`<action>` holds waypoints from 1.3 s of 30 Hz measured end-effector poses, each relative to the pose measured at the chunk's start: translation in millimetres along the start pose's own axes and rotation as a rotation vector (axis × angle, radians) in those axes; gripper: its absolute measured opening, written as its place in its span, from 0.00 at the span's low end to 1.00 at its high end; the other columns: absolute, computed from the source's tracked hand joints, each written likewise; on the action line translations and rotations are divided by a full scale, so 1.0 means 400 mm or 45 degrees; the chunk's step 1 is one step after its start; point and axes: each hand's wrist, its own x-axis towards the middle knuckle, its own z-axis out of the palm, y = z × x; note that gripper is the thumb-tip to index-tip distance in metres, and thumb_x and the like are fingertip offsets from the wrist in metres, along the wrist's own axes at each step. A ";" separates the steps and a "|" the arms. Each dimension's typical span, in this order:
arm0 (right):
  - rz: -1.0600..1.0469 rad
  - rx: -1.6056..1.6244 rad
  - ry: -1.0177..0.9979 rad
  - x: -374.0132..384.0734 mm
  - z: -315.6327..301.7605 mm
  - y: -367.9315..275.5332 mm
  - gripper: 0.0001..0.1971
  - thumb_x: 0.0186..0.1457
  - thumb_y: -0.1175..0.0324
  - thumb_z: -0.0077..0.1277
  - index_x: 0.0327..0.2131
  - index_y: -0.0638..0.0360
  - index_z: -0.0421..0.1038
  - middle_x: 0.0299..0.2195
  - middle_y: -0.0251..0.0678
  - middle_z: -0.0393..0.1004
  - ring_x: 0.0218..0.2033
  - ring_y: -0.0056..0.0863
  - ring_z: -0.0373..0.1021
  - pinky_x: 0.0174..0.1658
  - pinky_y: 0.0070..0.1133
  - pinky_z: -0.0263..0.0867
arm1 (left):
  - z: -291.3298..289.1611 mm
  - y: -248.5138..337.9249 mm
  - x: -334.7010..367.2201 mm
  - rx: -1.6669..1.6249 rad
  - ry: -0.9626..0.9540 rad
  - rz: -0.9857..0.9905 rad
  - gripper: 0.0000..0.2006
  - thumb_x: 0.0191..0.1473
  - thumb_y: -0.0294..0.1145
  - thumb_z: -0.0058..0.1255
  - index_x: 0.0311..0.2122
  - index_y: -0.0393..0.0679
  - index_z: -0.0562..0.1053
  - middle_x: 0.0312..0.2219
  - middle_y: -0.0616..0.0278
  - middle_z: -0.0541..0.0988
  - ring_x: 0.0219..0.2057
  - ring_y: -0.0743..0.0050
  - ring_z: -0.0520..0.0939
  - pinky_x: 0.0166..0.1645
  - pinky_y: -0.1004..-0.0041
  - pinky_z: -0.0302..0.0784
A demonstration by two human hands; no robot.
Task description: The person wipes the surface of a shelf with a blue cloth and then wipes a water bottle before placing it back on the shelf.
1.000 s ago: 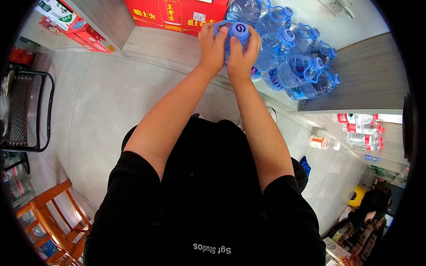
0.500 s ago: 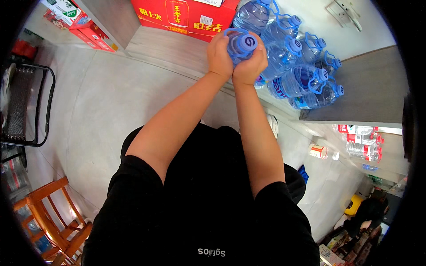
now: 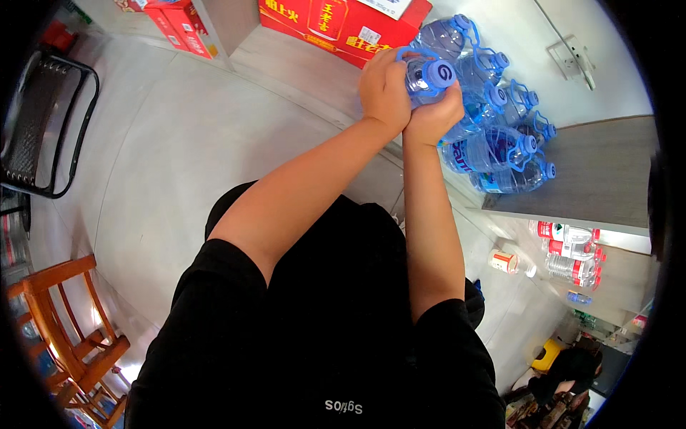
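Between my hands is a large clear water bottle (image 3: 421, 80) with a blue cap and a blue carry loop, its cap tilted up toward me. My left hand (image 3: 384, 87) is closed round its left side, and my right hand (image 3: 439, 116) grips its near right side. The wrists almost touch. Most of the bottle's body is hidden below the hands. Close by on the right stand several similar water bottles (image 3: 493, 146) with blue caps and loops, on a low grey shelf (image 3: 286, 68).
A red carton (image 3: 343, 28) sits on the shelf at the back. The shelf's side panel (image 3: 600, 168) rises at the right. Red-capped bottles (image 3: 572, 268) and a labelled bottle (image 3: 504, 262) are farther right. On the left are a black-framed chair (image 3: 53, 121) and a wooden chair (image 3: 64, 322).
Both hands, still holding the water bottle, have shifted right and slightly down in the picture. The view has also turned a little, moving the shelf and chairs.
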 end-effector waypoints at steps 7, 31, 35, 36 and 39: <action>-0.041 -0.042 -0.158 -0.039 0.154 -0.130 0.22 0.59 0.64 0.29 0.34 0.71 0.72 0.33 0.42 0.75 0.34 0.30 0.70 0.40 0.26 0.65 | -0.152 0.081 0.095 0.001 0.126 0.163 0.17 0.50 0.35 0.33 0.32 0.38 0.75 0.31 0.49 0.75 0.38 0.49 0.72 0.46 0.59 0.63; 0.338 0.161 -0.541 -0.389 0.577 0.105 0.19 0.58 0.63 0.32 0.35 0.67 0.71 0.33 0.46 0.74 0.36 0.39 0.70 0.43 0.29 0.63 | -0.672 -0.151 0.187 -0.042 0.514 -0.418 0.20 0.53 0.37 0.31 0.36 0.34 0.75 0.33 0.55 0.77 0.35 0.67 0.75 0.43 0.70 0.68; 0.313 0.196 -0.520 -0.386 0.595 0.101 0.18 0.58 0.63 0.32 0.33 0.65 0.71 0.33 0.48 0.74 0.36 0.44 0.70 0.43 0.31 0.63 | -0.689 -0.191 0.202 -0.084 0.514 -0.358 0.20 0.55 0.36 0.31 0.40 0.33 0.73 0.36 0.55 0.77 0.37 0.68 0.75 0.44 0.70 0.69; 0.319 0.191 -0.522 -0.389 0.595 0.109 0.18 0.58 0.63 0.32 0.33 0.65 0.71 0.33 0.48 0.74 0.36 0.44 0.70 0.43 0.31 0.63 | -0.688 -0.191 0.202 -0.083 0.516 -0.366 0.20 0.55 0.36 0.31 0.40 0.33 0.73 0.36 0.55 0.77 0.37 0.68 0.75 0.44 0.70 0.69; 0.412 0.433 -0.496 -0.398 0.588 0.124 0.22 0.55 0.60 0.42 0.49 0.67 0.63 0.32 0.44 0.74 0.34 0.30 0.70 0.41 0.22 0.65 | -0.681 -0.185 0.193 -0.116 0.511 -0.471 0.20 0.54 0.36 0.32 0.40 0.33 0.73 0.37 0.55 0.77 0.37 0.68 0.75 0.44 0.71 0.69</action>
